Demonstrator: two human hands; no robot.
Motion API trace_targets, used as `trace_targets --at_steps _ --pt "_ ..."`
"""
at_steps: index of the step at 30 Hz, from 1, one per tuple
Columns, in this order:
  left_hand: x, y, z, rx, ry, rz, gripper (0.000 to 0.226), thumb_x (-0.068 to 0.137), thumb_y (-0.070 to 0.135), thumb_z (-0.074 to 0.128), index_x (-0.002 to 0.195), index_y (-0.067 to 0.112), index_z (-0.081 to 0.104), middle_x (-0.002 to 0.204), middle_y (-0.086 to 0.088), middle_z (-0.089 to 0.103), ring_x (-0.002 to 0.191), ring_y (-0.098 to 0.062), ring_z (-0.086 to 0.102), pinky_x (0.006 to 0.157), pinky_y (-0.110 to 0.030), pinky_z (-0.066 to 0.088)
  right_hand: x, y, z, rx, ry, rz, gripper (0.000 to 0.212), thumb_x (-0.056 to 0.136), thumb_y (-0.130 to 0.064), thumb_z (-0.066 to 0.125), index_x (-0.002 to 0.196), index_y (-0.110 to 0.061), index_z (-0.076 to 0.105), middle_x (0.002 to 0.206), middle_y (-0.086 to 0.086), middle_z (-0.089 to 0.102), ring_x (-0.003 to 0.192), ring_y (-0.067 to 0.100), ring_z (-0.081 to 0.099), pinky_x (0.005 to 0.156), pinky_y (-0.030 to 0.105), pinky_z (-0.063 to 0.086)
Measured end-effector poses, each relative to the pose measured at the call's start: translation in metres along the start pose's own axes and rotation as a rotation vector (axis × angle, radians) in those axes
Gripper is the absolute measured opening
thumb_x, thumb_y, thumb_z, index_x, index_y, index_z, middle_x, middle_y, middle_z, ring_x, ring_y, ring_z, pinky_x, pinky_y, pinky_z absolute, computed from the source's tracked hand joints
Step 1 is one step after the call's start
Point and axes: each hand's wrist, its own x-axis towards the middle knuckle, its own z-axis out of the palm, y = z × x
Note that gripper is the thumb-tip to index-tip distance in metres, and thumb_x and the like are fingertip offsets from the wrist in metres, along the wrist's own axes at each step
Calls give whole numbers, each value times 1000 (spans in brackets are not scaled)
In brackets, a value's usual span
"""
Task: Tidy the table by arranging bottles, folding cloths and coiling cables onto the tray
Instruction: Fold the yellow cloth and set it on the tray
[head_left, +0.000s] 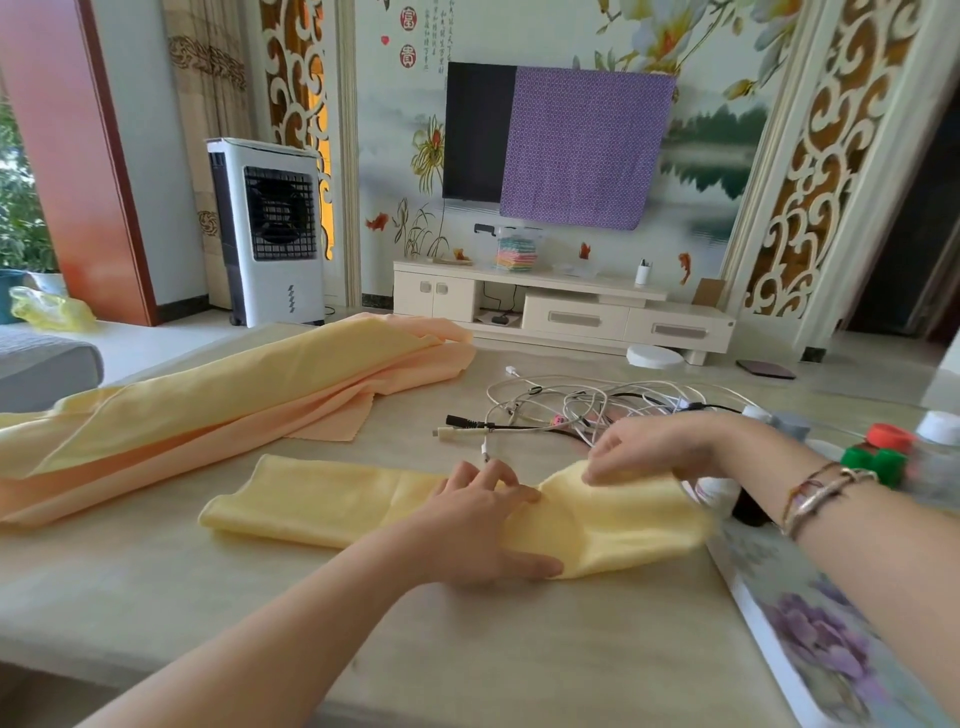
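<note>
The left hand (483, 525) is pressing flat, fingers spread, on the yellow cloth (332, 499) lying folded long on the table (467, 649); the right hand (639, 449) is pinching its raised right end; tangled cables (576, 402) are lying just behind; the flowered tray (810, 623) is sitting right.

Bare forearms, right-wrist bracelets (815, 493)
</note>
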Motion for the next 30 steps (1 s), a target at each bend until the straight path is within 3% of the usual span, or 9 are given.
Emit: trace_targets --at_steps 3,7,9,12,16,21,24,27,30 --pt "0 -1 0 -42 0 -11 79 73 75 57 141 46 30 134 15 29 125 -17 22 108 -33 22 1 -9 3 440 12 -38 14 93 -20 57 81 -15 62 70 2 63 60 13 60 56 21 48" --pt "-5 1 -1 -71 36 -3 73 72 71 60 136 41 40 133 14 33 121 -16 24 106 -31 26 23 -23 24 820 -54 3 23 92 -20 55 70 -16 59 63 0 56 55 9 52 55 17 38" --pt "-8 2 -4 -117 57 36 62 76 65 61 129 36 48 132 12 38 115 -16 31 103 -28 28 35 -32 38 807 -82 8 41 95 -23 50 57 -18 62 54 -5 54 45 4 49 46 12 34" --pt "-8 -9 -9 -250 87 25 48 77 48 48 118 28 60 126 1 52 112 -23 47 100 -30 34 44 -42 54 784 -99 18 29 93 -22 50 66 -19 60 58 -5 56 45 4 51 42 12 35" --pt "-12 -36 -20 -268 298 -331 25 89 11 45 103 12 65 103 -8 62 93 -25 57 73 -26 38 46 -49 70 716 -49 29 26 95 -30 48 74 -18 58 57 -6 63 43 6 54 45 16 37" --pt "-24 -48 -46 -1025 292 -678 48 99 46 37 94 6 62 74 -8 63 59 -21 58 54 -25 46 45 -55 84 696 -7 23 48 99 -55 27 97 -15 53 75 2 69 49 12 60 47 19 37" --pt "-28 -54 -43 -874 251 -642 42 87 50 61 100 10 59 84 -8 66 68 -23 63 65 -33 56 42 -62 92 671 87 -32 39 102 -42 29 101 -12 54 76 6 70 45 14 60 40 17 35" --pt "-28 -56 -38 -665 235 -642 36 81 20 72 112 16 53 91 -9 69 73 -21 63 79 -37 57 44 -64 103 542 353 -189 15 96 -17 43 95 -12 57 74 5 68 46 15 58 36 19 34" --pt "-26 -55 -38 -683 231 -638 39 81 7 68 116 14 52 93 -13 70 66 -21 60 73 -35 56 51 -60 115 199 602 -371 13 88 -16 53 90 -23 64 84 -6 68 73 8 61 61 19 47"
